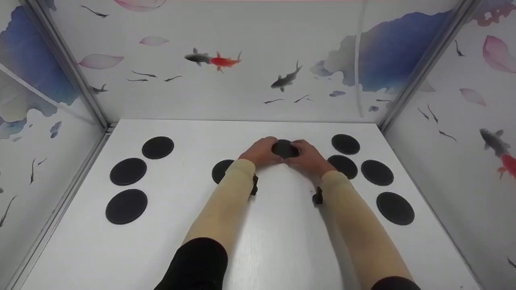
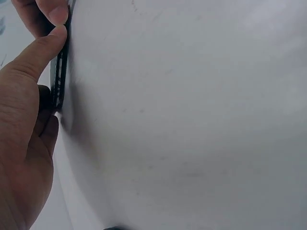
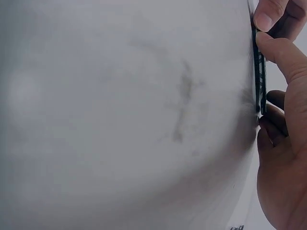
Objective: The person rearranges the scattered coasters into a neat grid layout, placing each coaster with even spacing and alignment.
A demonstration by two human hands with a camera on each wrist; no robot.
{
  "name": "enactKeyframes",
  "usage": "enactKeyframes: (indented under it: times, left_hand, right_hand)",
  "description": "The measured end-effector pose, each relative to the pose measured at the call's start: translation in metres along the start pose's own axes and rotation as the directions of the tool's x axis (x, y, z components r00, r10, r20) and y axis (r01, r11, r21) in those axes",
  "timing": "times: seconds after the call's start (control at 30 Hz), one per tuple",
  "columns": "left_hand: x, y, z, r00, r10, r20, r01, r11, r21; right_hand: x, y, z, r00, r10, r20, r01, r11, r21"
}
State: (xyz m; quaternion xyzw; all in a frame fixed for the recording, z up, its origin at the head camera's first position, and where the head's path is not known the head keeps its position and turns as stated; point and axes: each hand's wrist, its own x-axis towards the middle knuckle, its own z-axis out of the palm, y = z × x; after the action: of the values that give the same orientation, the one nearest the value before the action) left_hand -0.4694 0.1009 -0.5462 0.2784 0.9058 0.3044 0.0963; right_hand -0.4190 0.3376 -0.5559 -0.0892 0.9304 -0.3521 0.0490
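Note:
Both hands meet at a black round disc (image 1: pixel 285 148) near the back middle of the white table (image 1: pixel 278 241). My left hand (image 1: pixel 261 152) grips its left edge and my right hand (image 1: pixel 310 157) its right edge, the thumbs close together at the near side. Seen edge-on in the left wrist view, the disc (image 2: pixel 59 76) shows layers, with a light pattern between dark edges. The right wrist view shows the same layered rim (image 3: pixel 259 72) low at the table surface. Whether it is one piece or two stacked discs, I cannot tell.
Another black disc (image 1: pixel 222 171) lies partly hidden by the left forearm. Several similar discs lie at the left, such as one disc (image 1: pixel 126 206), and at the right, such as another disc (image 1: pixel 395 208). Printed walls (image 1: pixel 250 92) enclose the table's back and sides.

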Motion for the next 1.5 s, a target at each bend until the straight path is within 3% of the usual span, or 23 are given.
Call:
enactKeyframes:
  times: [0.17, 0.47, 0.8, 1.5]
  left_hand:
    - [-0.002, -0.002, -0.004, 1.0, -0.016, -0.003, 0.016, 1.0, -0.009]
    - [-0.006, -0.002, -0.008, 1.0, 0.008, 0.001, -0.008, 1.0, 0.014]
    - [-0.025, 0.003, -0.02, 0.999, 0.028, -0.019, -0.028, 0.999, -0.02]
    - [-0.049, -0.006, -0.028, 1.0, 0.023, -0.014, -0.022, 0.999, 0.035]
  right_hand:
    - [0.002, -0.003, -0.002, 1.0, 0.024, -0.002, -0.024, 1.0, 0.008]
    - [0.0, -0.008, -0.001, 0.999, -0.032, -0.016, 0.032, 0.999, -0.003]
    - [-0.005, -0.021, 0.001, 0.997, -0.076, -0.029, 0.075, 0.997, -0.026]
    - [-0.018, -0.041, 0.016, 0.994, -0.09, -0.058, 0.088, 0.995, -0.043]
